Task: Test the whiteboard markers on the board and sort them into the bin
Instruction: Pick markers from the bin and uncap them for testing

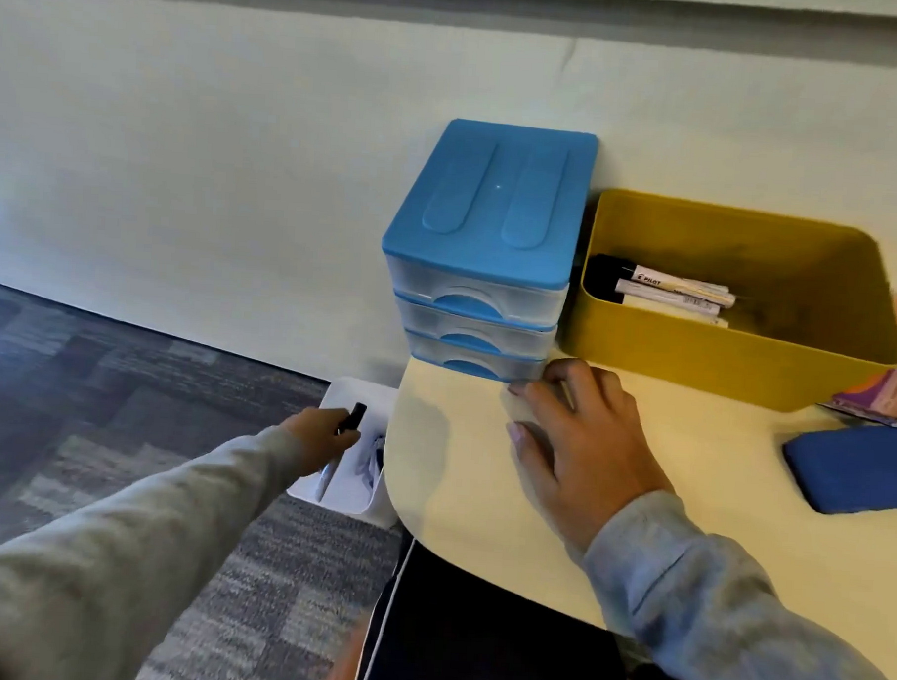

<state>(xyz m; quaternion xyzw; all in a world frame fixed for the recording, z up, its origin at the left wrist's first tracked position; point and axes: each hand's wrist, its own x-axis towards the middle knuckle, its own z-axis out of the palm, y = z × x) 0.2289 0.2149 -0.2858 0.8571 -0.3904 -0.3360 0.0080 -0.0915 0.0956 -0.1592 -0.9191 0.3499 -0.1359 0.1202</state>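
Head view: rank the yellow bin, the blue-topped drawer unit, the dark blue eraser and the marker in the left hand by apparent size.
1. Yellow bin and drawer unit: too alike to rank.
2. Dark blue eraser, partly cut off at the frame edge.
3. Marker, mostly hidden by the left hand.

A small drawer unit (483,269) with a blue lid and three clear drawers stands on the pale table (687,478), backed against the wall (212,175). A dark blue flat pad (857,468) lies near the table's right edge, with a pink and purple packet (891,390) just behind it. Grey patterned carpet (100,376) covers the floor to the left of the table.
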